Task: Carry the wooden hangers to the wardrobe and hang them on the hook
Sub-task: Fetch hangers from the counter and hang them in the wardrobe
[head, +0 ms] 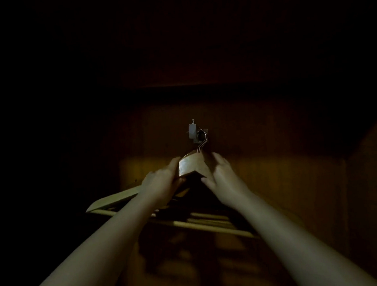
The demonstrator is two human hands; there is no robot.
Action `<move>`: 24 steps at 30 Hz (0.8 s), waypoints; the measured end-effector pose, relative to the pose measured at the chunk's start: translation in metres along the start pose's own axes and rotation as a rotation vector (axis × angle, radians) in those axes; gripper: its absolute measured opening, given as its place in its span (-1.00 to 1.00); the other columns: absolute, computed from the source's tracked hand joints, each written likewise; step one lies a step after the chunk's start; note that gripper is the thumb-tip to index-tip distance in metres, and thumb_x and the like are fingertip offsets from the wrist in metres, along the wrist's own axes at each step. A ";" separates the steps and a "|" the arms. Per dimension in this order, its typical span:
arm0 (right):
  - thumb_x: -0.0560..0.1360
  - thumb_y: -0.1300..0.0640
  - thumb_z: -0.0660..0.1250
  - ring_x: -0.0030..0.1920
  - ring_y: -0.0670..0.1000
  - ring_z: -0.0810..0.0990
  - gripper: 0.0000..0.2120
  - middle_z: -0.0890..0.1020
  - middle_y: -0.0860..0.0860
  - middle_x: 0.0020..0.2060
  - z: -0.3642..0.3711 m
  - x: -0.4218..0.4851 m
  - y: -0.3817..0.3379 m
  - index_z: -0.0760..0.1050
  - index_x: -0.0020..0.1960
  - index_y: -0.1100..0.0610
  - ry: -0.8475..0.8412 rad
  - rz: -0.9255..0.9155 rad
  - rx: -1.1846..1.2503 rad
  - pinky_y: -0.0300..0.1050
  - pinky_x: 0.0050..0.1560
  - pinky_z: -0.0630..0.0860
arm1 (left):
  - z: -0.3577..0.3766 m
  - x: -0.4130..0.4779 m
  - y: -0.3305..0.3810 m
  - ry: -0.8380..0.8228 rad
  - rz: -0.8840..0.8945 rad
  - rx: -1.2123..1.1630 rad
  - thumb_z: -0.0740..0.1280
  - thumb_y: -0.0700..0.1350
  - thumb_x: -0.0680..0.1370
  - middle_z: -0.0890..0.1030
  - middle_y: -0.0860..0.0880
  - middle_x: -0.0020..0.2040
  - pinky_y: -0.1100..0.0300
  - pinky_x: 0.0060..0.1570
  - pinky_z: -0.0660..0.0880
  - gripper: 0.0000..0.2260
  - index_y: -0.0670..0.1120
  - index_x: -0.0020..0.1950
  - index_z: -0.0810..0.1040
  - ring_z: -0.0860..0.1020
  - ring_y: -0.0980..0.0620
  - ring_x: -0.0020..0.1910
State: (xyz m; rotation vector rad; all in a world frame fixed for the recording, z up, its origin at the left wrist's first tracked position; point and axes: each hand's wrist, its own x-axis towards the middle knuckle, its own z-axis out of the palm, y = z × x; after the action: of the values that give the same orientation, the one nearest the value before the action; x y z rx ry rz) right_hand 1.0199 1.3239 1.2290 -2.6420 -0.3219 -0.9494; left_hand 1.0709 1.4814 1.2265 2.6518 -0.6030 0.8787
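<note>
head view, very dark. both hands up at the neck of a bunch of wooden hangers: left hand wrapped around the left side, right hand gripping the right. metal hanger hook is looped over the wall hook on the wardrobe back panel. crossbars hang below the wrists.
</note>
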 end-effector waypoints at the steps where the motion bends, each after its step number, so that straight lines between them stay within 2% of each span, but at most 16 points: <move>1: 0.56 0.15 0.21 0.51 0.07 0.05 -0.54 0.07 0.06 0.51 0.005 -0.002 0.002 0.25 0.42 0.25 0.013 -0.009 -0.016 -0.03 0.47 0.08 | 0.004 -0.001 -0.001 0.017 -0.001 -0.006 0.18 0.00 0.59 0.47 -0.09 0.34 0.00 0.25 0.39 -0.44 0.03 0.51 -0.02 0.48 -0.09 0.26; 3: 0.56 0.14 0.21 0.52 0.04 0.03 -0.43 0.06 0.04 0.52 0.014 -0.005 0.007 0.07 0.50 0.13 0.069 -0.040 -0.027 0.03 0.50 0.11 | 0.013 -0.005 -0.005 0.058 0.013 -0.043 0.19 -0.01 0.58 0.36 -0.05 0.44 -0.01 0.34 0.35 -0.41 0.03 0.52 -0.05 0.40 -0.04 0.35; 6: 0.56 0.10 0.19 0.52 0.01 0.00 -0.34 0.01 0.01 0.53 0.024 -0.010 0.011 -0.10 0.53 0.04 0.106 -0.051 -0.112 -0.03 0.48 0.10 | 0.025 -0.012 -0.007 0.100 0.017 -0.042 0.15 -0.03 0.59 0.13 0.00 0.54 0.01 0.45 0.14 -0.41 0.02 0.53 -0.09 0.17 0.02 0.49; 8: 0.58 0.07 0.16 0.53 0.01 -0.01 -0.34 -0.03 0.01 0.53 0.024 -0.012 0.010 -0.16 0.53 0.02 0.100 -0.059 -0.146 -0.03 0.47 0.12 | 0.027 -0.014 -0.006 0.107 0.005 -0.032 0.14 -0.04 0.60 0.09 0.00 0.55 0.02 0.46 0.08 -0.42 0.00 0.53 -0.09 0.12 0.02 0.51; 11: 0.59 0.04 0.13 0.52 0.00 0.00 -0.40 -0.05 -0.01 0.53 0.020 -0.010 0.010 -0.08 0.53 0.05 0.078 -0.048 -0.178 -0.04 0.46 0.12 | 0.027 -0.014 -0.004 0.073 -0.012 -0.036 0.10 0.00 0.61 0.05 -0.02 0.56 -0.01 0.48 -0.01 -0.43 -0.01 0.53 -0.12 0.06 0.01 0.52; 15: 0.60 0.02 0.10 0.52 0.00 0.01 -0.56 -0.07 -0.02 0.54 0.013 -0.014 0.010 0.25 0.43 0.16 0.066 -0.058 -0.237 -0.02 0.48 0.07 | 0.026 -0.020 0.002 0.054 -0.070 -0.054 0.03 0.09 0.61 -0.06 -0.03 0.56 -0.01 0.49 -0.13 -0.42 -0.02 0.53 -0.17 -0.07 0.03 0.54; 18: 0.60 0.02 0.09 0.53 -0.02 -0.03 -0.54 -0.06 -0.01 0.54 0.009 -0.026 0.009 0.16 0.46 0.11 0.085 -0.088 -0.220 -0.07 0.50 -0.02 | 0.023 -0.035 0.011 0.093 -0.017 -0.072 0.02 0.10 0.61 -0.08 0.00 0.57 0.02 0.48 -0.16 -0.43 0.00 0.53 -0.18 -0.11 0.06 0.54; 20: 0.60 0.01 0.08 0.53 -0.02 -0.05 -0.55 -0.05 0.00 0.54 0.007 -0.036 0.009 0.17 0.46 0.10 0.084 -0.113 -0.226 -0.10 0.49 -0.04 | 0.021 -0.051 0.016 0.101 0.049 -0.065 0.00 0.11 0.61 -0.08 0.02 0.56 0.06 0.48 -0.17 -0.44 0.02 0.53 -0.17 -0.11 0.09 0.53; 24: 0.60 0.01 0.08 0.52 -0.04 -0.02 -0.54 0.09 -0.01 0.52 0.002 -0.070 0.009 0.15 0.48 0.04 0.068 -0.137 -0.205 -0.11 0.48 -0.02 | 0.023 -0.087 0.023 0.043 0.181 -0.077 -0.02 0.12 0.61 -0.02 0.05 0.56 0.15 0.46 -0.13 -0.47 0.04 0.53 -0.10 -0.06 0.14 0.53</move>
State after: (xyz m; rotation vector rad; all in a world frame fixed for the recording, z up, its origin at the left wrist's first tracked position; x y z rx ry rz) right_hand 0.9710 1.3087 1.1804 -2.7926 -0.4152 -1.1698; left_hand 1.0088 1.4786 1.1578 2.5324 -0.8584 0.9386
